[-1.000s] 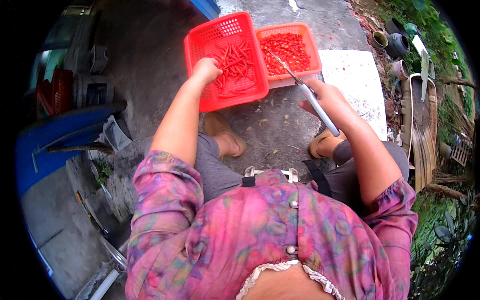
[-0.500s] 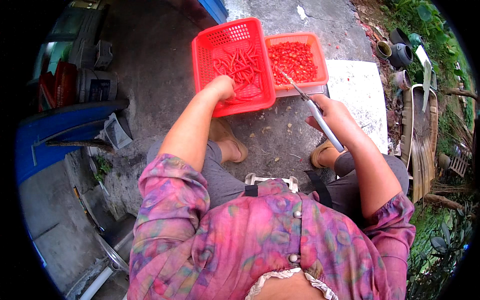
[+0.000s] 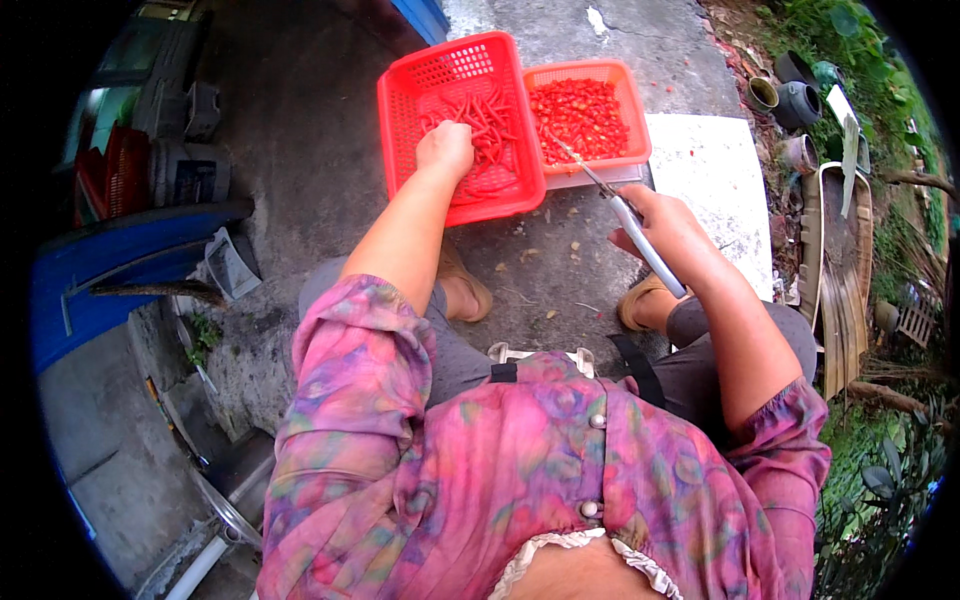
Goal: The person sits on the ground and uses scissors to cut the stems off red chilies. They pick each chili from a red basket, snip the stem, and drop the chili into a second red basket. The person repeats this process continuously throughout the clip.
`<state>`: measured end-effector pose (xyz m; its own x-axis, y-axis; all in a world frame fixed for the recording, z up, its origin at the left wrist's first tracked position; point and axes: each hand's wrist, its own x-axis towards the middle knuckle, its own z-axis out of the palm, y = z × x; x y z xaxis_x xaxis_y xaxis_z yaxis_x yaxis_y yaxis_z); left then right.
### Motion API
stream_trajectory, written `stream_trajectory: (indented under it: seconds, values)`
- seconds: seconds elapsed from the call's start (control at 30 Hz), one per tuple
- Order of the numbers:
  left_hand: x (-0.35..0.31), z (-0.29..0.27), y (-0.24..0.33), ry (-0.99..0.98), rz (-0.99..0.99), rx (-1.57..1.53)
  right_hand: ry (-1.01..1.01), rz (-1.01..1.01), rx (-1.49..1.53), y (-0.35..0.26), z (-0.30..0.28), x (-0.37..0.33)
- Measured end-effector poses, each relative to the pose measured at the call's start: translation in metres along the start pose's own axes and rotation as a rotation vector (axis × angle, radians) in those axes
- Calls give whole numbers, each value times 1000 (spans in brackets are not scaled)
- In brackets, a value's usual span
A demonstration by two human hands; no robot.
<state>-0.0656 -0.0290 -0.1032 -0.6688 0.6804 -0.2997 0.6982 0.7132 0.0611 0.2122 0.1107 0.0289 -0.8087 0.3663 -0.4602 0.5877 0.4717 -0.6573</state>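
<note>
While the left hand (image 3: 446,148) is buried in the big red basket (image 3: 400,130), its fingers are curled down onto the whole red chillies (image 3: 492,120) lying there, closed around what looks like one or two of them, though the exact pick can't be made out from above. A pair of scissors (image 3: 640,238) with pale handles is gripped by the right hand (image 3: 668,222), fingers wrapped tight round the handles, blades pointed toward the smaller orange basket (image 3: 632,110). Whether the blades are parted can't be told.

Progress-wise, a decent layer of cut chilli pieces (image 3: 582,110) is already spread over the orange basket's floor, so a fair chunk seems done. A loose pile of whole chillies is still left in the red basket, so it's judged to be somewhere mid-way, not near the end. Bits of stem and scraps are scattered on the concrete floor (image 3: 540,250) between the baskets and the sandalled feet, next to a white slab (image 3: 715,180).

Compared with half a second ago, the left hand is seen further into the red basket, moved off the near rim and onto the chillies. The scissors are held much the same, with the right hand hardly shifted. Both baskets are left where they were.
</note>
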Motion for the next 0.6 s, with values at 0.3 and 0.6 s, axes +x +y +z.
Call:
stream_trajectory:
  seconds: [0.3, 0.6]
  values:
    - [-1, -7, -18, 119, -11, -259, 21, -23, 12, 1, -1, 0]
    - [-68, -118, 30, -615, 94, -1443, -35, -82, 324, -4, -3, 3]
